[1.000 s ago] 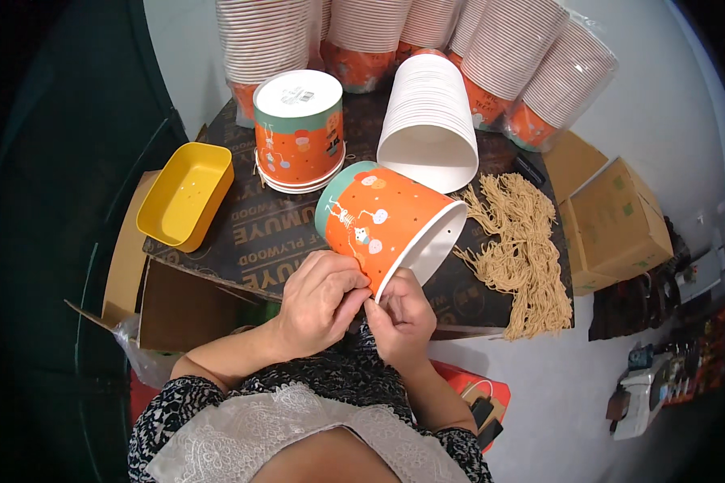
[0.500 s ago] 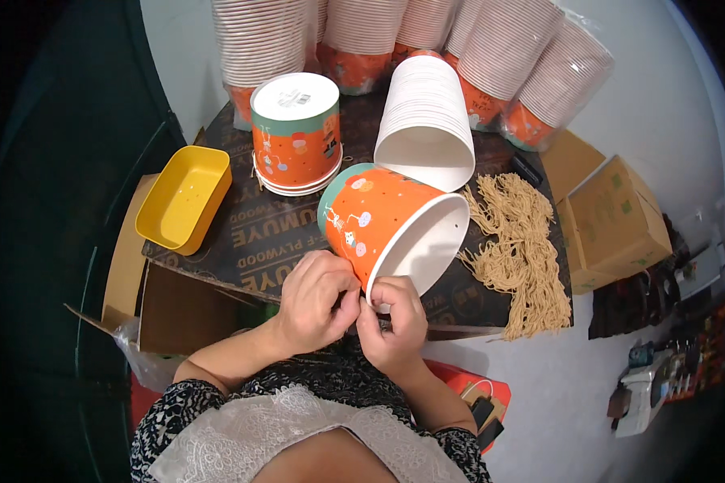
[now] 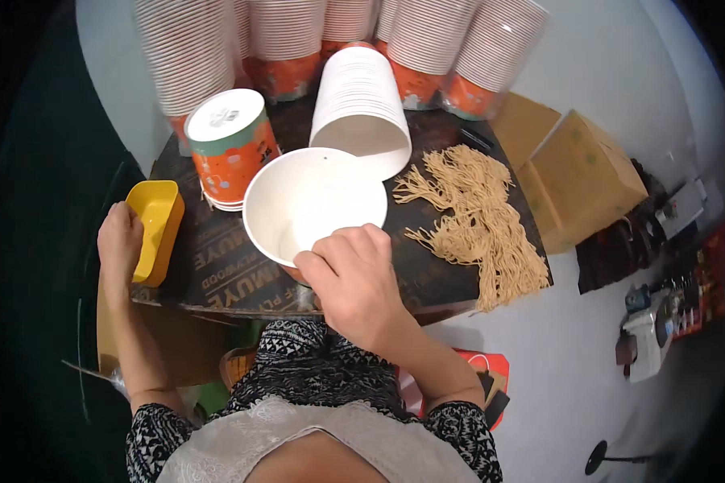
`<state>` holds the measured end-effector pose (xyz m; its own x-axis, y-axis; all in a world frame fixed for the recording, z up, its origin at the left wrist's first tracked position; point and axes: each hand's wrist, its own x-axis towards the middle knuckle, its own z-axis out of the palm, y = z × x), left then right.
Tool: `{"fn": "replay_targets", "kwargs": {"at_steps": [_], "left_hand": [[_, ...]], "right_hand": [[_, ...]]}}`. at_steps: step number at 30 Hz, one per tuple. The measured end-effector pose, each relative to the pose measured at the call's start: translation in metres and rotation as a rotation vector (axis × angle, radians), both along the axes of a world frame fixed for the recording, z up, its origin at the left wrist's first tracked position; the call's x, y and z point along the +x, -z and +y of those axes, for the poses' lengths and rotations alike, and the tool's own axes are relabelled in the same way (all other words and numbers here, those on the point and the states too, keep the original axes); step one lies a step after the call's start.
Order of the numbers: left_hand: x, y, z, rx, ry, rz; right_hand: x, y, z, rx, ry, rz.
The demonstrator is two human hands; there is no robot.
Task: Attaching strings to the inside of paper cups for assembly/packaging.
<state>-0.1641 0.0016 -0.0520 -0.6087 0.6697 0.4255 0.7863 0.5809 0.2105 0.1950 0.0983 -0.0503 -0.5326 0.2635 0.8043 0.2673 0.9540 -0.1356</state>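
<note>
Your right grip point(image 3: 351, 278) holds the round white-lined paper bucket point(image 3: 310, 201) by one side, risking tipping; left grip point(image 3: 122, 243), at the yellow plastic tray point(image 3: 160, 227) left of the bucket, unreadable.

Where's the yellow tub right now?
In the head view, the yellow tub is at the table's left edge, left of the upturned paper buckets, the left hand at its left side.
</note>
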Motion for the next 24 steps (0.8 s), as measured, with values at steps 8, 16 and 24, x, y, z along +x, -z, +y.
{"fn": "replay_targets", "kwargs": {"at_steps": [8, 16, 24], "left_hand": [[-0.026, 0.011, 0.007, -0.251, -0.055, -0.019], [0.007, 0.005, -0.008, 0.082, 0.088, 0.172], [0.082, -0.018, -0.002, 0.412, 0.484, 0.195]], "right_hand": [[0.039, 0.02, 0.01, -0.112, 0.075, 0.114], [0.133, 0.062, 0.098, -0.512, 0.506, -0.048], [0.114, 0.088, 0.136, -0.254, 0.523, -0.31]]}}
